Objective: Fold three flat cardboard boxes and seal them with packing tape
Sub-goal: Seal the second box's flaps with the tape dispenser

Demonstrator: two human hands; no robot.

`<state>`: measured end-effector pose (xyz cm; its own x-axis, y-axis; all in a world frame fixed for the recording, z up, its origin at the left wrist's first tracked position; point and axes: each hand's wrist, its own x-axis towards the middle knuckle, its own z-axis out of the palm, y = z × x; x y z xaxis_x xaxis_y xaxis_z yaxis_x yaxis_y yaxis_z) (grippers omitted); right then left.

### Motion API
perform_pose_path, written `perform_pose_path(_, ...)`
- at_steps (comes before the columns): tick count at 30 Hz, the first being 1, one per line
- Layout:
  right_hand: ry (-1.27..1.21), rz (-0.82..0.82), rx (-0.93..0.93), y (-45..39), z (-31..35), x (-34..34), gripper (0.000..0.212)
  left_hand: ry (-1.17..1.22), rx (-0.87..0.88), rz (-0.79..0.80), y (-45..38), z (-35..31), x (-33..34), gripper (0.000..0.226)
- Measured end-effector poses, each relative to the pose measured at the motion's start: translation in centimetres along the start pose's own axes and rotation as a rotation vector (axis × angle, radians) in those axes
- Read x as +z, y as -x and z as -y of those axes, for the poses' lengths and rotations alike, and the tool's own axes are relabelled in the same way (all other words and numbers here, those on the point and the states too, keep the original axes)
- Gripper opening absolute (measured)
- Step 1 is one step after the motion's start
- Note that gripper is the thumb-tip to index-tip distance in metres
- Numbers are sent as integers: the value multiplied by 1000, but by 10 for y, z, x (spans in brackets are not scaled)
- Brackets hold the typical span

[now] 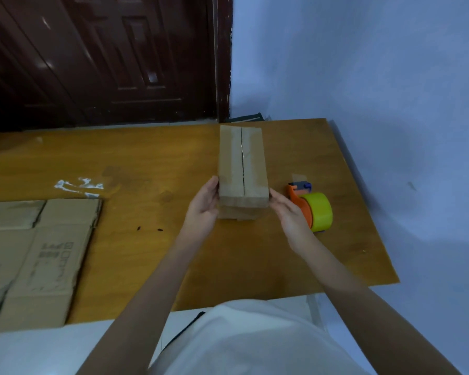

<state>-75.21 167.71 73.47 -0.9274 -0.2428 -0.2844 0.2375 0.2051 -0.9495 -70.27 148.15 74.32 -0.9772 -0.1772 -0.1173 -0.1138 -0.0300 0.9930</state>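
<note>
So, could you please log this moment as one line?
box: folded, seam up | left hand, right hand: hold its sides | tape gun: idle, right | flat boxes: left

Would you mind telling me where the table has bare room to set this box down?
Bare wood lies between the flattened cardboard and the folded box, and behind that cardboard. Right of the box it is crowded: the tape dispenser sits near the table edge.

box: [243,163] on the desk [146,158], toward its far right part
left hand: [203,205] against the box's near left side
right hand: [290,212] at the box's near right corner
tape dispenser: [310,205] on the desk, just right of the right hand
flat boxes: [35,261] at the desk's near left edge, well apart from the box
door: [100,58] behind the desk, left
wall: [363,63] behind and right
</note>
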Motion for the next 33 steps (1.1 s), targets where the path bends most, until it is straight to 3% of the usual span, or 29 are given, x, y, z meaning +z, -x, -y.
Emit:
perform_pose_path(5, 194, 17, -132, 11, -6, -7, 36, 17, -47, 50, 14, 8, -16, 62)
perform_pose_path(13, 255, 46, -197, 11, -4, -9, 33, -385, 100, 76, 14, 13, -32, 55)
perform_pose_path(19, 329, 50, -226, 6, -1, -10, 30, -510, 164, 20, 7, 17, -39, 51)
perform_pose_path(33, 317, -19, -223, 4, -4, -6, 33, -520, 98, 52, 0, 13, -42, 53)
